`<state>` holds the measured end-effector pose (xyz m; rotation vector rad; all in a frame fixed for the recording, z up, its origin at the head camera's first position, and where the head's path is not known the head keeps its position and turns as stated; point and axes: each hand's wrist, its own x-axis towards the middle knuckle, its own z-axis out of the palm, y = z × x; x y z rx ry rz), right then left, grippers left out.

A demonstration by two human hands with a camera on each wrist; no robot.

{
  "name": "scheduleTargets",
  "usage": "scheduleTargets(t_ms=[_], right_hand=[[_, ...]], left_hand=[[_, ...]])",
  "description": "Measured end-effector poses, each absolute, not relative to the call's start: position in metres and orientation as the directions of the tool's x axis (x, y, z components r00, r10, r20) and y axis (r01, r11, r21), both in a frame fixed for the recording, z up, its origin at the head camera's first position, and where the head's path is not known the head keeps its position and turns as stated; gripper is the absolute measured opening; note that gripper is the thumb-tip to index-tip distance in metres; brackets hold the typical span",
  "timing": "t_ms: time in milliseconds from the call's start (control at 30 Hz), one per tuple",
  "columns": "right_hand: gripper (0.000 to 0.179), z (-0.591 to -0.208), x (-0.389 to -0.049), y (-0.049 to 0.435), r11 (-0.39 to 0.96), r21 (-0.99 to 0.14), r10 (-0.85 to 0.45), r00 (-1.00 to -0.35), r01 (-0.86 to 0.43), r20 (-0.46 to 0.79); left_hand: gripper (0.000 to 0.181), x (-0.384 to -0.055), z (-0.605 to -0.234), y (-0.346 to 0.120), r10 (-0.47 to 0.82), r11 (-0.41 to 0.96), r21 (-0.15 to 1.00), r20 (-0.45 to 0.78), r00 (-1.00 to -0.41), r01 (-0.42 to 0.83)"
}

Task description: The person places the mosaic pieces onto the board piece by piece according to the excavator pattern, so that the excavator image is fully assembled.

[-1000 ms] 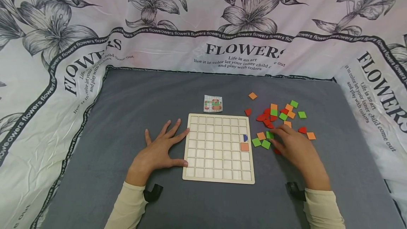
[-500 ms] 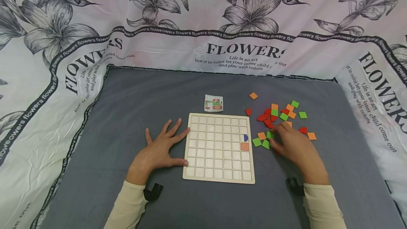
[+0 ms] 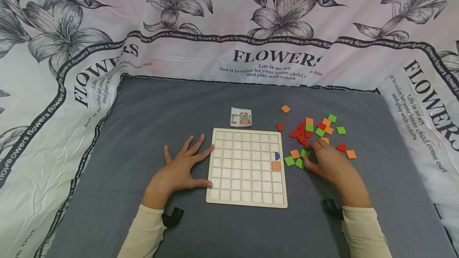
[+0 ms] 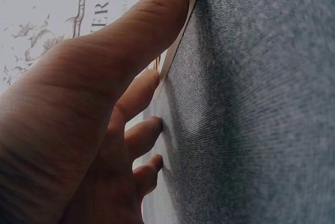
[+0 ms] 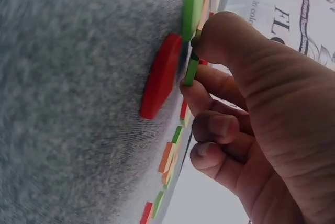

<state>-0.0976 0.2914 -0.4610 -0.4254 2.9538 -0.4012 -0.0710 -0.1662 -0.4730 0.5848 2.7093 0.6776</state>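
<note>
My left hand (image 3: 175,173) lies spread at the left edge of a pale wooden grid board (image 3: 247,204), its thumb and index fingertip touching that edge. The board holds an orange square (image 3: 276,166) and a small blue half-round piece (image 3: 277,156) near its right side. Right of the board, my right hand (image 3: 331,164) pinches a green square tile (image 5: 192,69) between thumb and fingertips, low over the cloth. Two more green tiles (image 3: 289,161) and an orange tile (image 3: 295,154) lie beside it. A red piece (image 5: 161,77) rests below the thumb in the right wrist view.
Several red, orange and green pieces (image 3: 309,128) lie scattered beyond and right of the right hand. A small printed pattern card (image 3: 241,117) sits behind the board. Grey cloth (image 3: 172,110) covers the table, and flower-printed fabric (image 3: 276,61) borders it.
The right hand has shifted slightly, and the red piece formerly peeking out below it in the head view is now covered. The left hand and board stay put.
</note>
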Motion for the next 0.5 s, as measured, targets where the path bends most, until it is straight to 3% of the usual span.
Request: scheduleTargets(t_ms=[233, 500], right_hand=[[0.031, -0.456, -0.092, 0.289, 0.912, -0.281, -0.323, -0.946, -0.3, -0.04], [0.028, -0.446, -0.089, 0.275, 0.869, -0.257, -0.404, -0.906, -0.423, 0.124]], left_hand=[[0.11, -0.071, -0.473, -0.166, 0.45, 0.808, 0.495, -0.167, -0.877, 0.32], [0.111, -0.07, -0.472, -0.165, 0.445, 0.809, 0.499, -0.177, -0.878, 0.31]])
